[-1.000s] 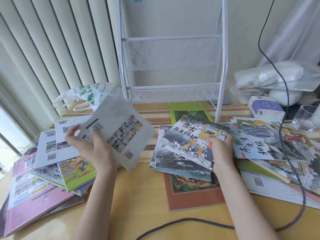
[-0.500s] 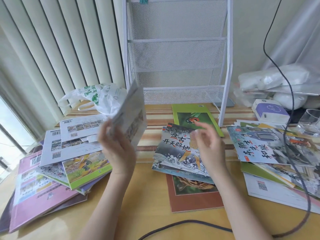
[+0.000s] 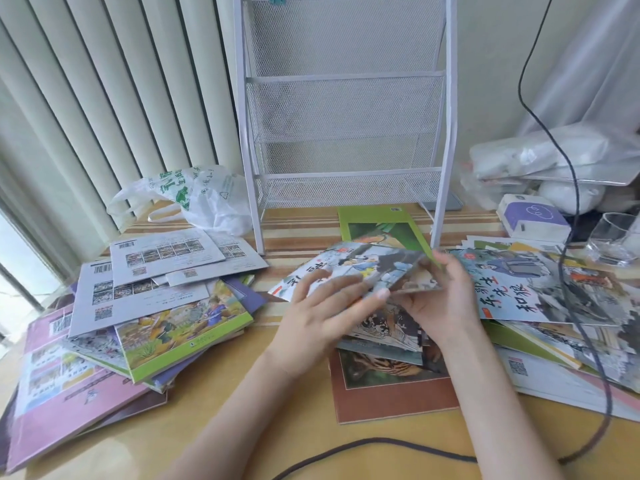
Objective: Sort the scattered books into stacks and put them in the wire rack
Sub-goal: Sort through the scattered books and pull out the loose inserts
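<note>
Glossy thin picture book [image 3: 360,268] pinched by both hands, left hand [image 3: 325,313], right hand [image 3: 440,299].

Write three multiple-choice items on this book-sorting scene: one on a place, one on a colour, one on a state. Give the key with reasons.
1. Where does the white plastic bag lie?
A. left of the wire rack
B. inside the rack
C. on the brown-bordered book

2. What colour is the border of the book topping the left pile?
A. red
B. green
C. black

3. What do the rack's shelves hold?
A. stacked books
B. a glass
C. nothing visible

Key: 1 A, the bag sits on the table beside the rack's left leg. 2 B, a bright green edge frames its cover. 3 C, only bare mesh shows, while the left hand and right hand hold a thin book over the middle pile.
</note>
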{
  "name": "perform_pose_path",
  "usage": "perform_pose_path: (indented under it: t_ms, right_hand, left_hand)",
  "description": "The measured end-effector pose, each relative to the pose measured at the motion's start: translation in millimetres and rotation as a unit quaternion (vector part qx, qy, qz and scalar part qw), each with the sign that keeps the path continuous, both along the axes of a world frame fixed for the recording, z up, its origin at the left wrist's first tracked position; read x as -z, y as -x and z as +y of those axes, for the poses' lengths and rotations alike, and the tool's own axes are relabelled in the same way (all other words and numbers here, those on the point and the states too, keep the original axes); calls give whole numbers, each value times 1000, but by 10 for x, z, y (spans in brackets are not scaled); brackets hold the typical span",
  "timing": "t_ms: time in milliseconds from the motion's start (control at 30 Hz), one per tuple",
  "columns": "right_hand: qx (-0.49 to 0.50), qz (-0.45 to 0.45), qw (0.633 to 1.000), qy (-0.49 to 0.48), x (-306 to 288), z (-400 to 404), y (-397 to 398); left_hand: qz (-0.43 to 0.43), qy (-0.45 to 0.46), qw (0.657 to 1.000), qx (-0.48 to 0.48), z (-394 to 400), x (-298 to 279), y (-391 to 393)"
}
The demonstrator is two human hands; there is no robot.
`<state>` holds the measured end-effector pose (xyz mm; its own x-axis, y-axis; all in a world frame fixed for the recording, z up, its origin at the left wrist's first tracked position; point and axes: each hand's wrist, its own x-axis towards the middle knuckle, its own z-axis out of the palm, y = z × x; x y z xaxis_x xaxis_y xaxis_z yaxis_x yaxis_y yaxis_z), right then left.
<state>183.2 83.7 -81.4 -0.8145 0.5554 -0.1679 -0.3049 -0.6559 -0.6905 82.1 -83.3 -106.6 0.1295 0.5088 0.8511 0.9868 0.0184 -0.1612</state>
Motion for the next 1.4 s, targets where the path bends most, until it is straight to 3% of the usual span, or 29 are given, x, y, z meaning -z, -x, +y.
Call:
perform_pose_path:
  t_ms: [100, 233, 367, 533, 667, 800, 867, 967, 1100, 1133, 1300, 1400]
  right_hand:
    - [-23, -11, 999, -29, 17, 14, -18]
    - [-14, -51, 998, -17, 30, 37, -44]
    - [1, -157, 987, -39, 28, 75, -42]
    - [-27, -220, 971, -92, 55, 169, -89]
    - [-60, -231, 960, -144, 41, 136, -108]
    - [17, -196, 968, -155, -7, 85, -70]
    - [31, -170, 975, -142, -40, 95, -83]
    - [17, -158, 978, -136, -47, 68, -83]
    - [6, -146, 979, -143, -45, 35, -67]
    - [9, -138, 980, -142, -43, 38, -65]
    - [49, -166, 969, -176, 10, 1, 0]
    - [93, -225, 931, -270, 34, -64, 40]
  left_hand:
    - [-30, 4, 999, -28, -2, 47, 85]
    - [-27, 26, 999, 14, 12, 36, 6]
    - [-36, 53, 996, 59, 56, 65, -112]
    - [-145, 86, 983, 73, 61, 122, -154]
    - [-167, 116, 977, 62, 52, 122, -149]
    - [-197, 131, 971, -26, 20, 66, -22]
    - [-310, 108, 944, -37, -13, 82, 57]
    - [-555, 0, 830, 57, -23, 65, 89]
    - [-690, -51, 719, 66, -12, -10, 116]
    - [-702, -48, 706, 76, -14, -31, 124]
    - [-697, -63, 713, 44, -15, -37, 167]
    - [-656, -40, 754, -11, -8, 19, 246]
